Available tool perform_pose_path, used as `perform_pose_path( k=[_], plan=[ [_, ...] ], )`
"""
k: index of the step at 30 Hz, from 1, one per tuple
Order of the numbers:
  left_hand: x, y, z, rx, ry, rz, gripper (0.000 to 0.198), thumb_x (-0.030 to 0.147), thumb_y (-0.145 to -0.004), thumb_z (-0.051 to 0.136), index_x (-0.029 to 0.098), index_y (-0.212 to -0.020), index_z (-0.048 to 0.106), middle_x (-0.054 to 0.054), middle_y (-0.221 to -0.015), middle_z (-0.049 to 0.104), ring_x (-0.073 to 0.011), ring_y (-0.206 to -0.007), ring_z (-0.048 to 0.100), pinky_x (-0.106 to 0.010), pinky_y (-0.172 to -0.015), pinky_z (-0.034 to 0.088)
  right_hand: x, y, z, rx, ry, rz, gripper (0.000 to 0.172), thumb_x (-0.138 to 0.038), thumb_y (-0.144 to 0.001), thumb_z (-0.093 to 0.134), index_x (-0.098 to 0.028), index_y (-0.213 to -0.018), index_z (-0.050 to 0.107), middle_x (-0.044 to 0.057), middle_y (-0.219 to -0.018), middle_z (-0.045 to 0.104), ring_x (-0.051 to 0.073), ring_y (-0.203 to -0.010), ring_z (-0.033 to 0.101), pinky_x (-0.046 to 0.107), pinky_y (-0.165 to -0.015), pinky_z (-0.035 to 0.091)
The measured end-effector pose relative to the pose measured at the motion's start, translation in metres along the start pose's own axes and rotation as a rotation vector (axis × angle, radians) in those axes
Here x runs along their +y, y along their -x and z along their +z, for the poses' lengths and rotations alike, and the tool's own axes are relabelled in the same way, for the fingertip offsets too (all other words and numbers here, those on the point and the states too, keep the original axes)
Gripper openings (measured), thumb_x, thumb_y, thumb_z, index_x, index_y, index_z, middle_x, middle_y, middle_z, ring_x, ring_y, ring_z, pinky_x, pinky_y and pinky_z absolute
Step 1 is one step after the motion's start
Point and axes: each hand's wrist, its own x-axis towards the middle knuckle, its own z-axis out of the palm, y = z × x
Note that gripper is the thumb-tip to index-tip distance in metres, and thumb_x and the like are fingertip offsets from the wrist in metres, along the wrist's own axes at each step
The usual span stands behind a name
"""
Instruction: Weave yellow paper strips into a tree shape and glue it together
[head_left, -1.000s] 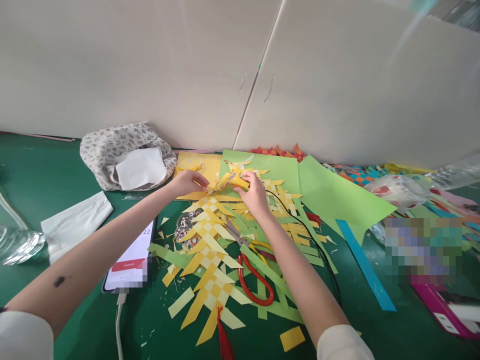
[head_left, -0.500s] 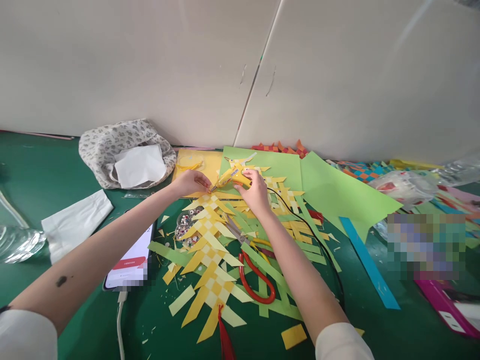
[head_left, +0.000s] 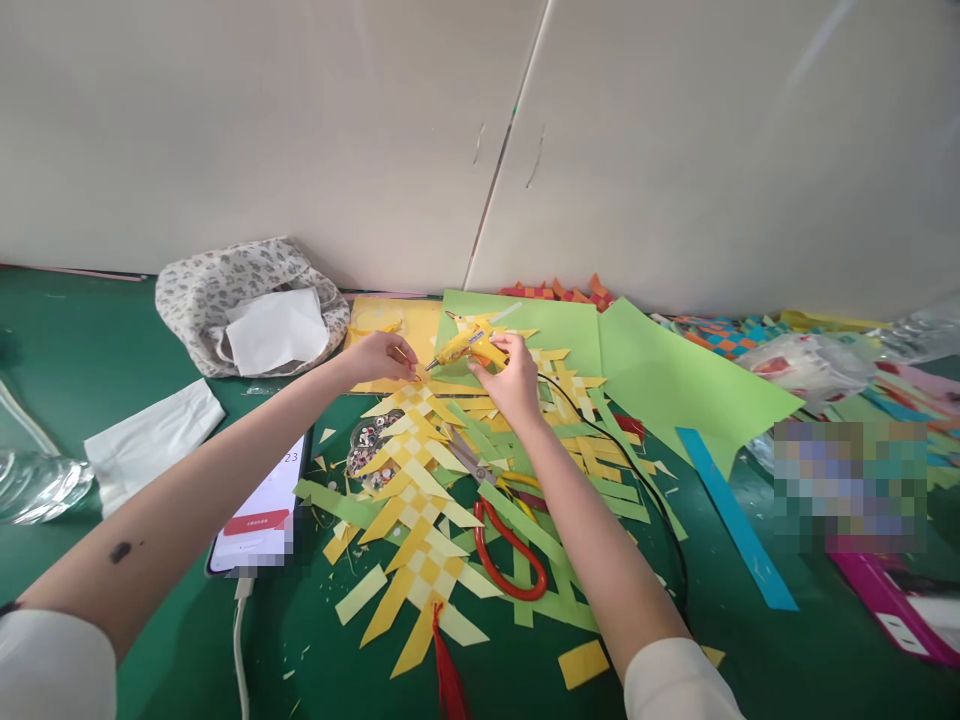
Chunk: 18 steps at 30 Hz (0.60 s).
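Observation:
My right hand [head_left: 513, 378] is closed around a yellow glue gun [head_left: 469, 345], its metal nozzle pointing left and down. The nozzle tip is just right of my left hand [head_left: 384, 362], whose thumb and fingers are pinched together at the top end of a woven yellow and cream paper fish [head_left: 424, 510]. A small dark reddish bit shows at those fingertips, too small to name. From the fish's near end hangs a red tassel [head_left: 448, 665]. Red-handled scissors [head_left: 517, 590] lie beside it, partly under green paper strips.
A clear tray of googly eyes [head_left: 367, 445] sits left of the fish. Farther left are a phone [head_left: 262, 510] on a cable, a white tissue packet [head_left: 154, 440] and a fabric basket [head_left: 184, 310]. Green card [head_left: 690, 380] lies right, near a blue strip [head_left: 739, 520]. The gun's black cord [head_left: 637, 470] trails beside my right arm.
The glue gun's nozzle has lifted slightly up and right, away from the left fingertips. My left hand stays pinched at the paper fish's top end.

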Motion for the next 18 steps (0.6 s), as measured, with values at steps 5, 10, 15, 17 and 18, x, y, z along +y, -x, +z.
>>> perform_pose_path(
  k=[5,10,15,17,18],
  plan=[
    [0.004,0.0009,-0.006,-0.122,0.036,-0.083,0.031,0.023,-0.047,0.076,0.019,-0.076,0.064,-0.003,-0.078,0.071,-0.0219,-0.085,0.065,-0.033,-0.076,0.052,0.0031,-0.0006,0.0012,0.017,-0.02,0.0,0.045,-0.029,-0.064,0.072,-0.024,-0.099,0.044,0.006,-0.102,0.062,0.023,-0.097,0.059,0.041,-0.085,0.046],
    [0.0041,-0.0037,-0.0029,-0.094,-0.016,-0.106,0.027,0.022,-0.048,0.073,0.02,-0.073,0.063,-0.003,-0.074,0.071,-0.0234,-0.088,0.065,-0.031,-0.074,0.051,0.0068,-0.0008,0.0025,0.052,-0.037,0.0,0.046,-0.031,-0.063,0.073,-0.024,-0.099,0.044,0.006,-0.101,0.061,0.023,-0.096,0.059,0.041,-0.085,0.046],
    [0.0046,-0.0077,-0.0013,-0.085,-0.084,-0.109,0.024,0.02,-0.047,0.072,0.02,-0.07,0.063,-0.003,-0.073,0.071,-0.0247,-0.086,0.064,-0.03,-0.069,0.05,0.0053,-0.0011,0.0015,0.065,-0.045,-0.011,0.046,-0.032,-0.063,0.073,-0.024,-0.098,0.044,0.006,-0.101,0.061,0.023,-0.096,0.059,0.041,-0.085,0.047],
    [0.0044,-0.008,-0.003,-0.084,-0.088,-0.104,0.025,0.02,-0.047,0.072,0.02,-0.07,0.062,-0.004,-0.073,0.071,-0.0246,-0.085,0.064,-0.03,-0.067,0.049,0.0047,-0.001,0.0009,0.066,-0.047,-0.013,0.046,-0.033,-0.063,0.073,-0.023,-0.098,0.044,0.007,-0.1,0.061,0.023,-0.096,0.059,0.041,-0.085,0.047],
    [0.0045,-0.0074,-0.0043,-0.089,-0.079,-0.095,0.026,0.021,-0.048,0.073,0.02,-0.071,0.062,-0.004,-0.074,0.071,-0.0241,-0.085,0.064,-0.03,-0.067,0.049,0.0046,-0.0009,0.0007,0.065,-0.047,-0.013,0.046,-0.033,-0.064,0.073,-0.023,-0.099,0.044,0.007,-0.101,0.061,0.023,-0.096,0.059,0.041,-0.085,0.047]
  ],
)
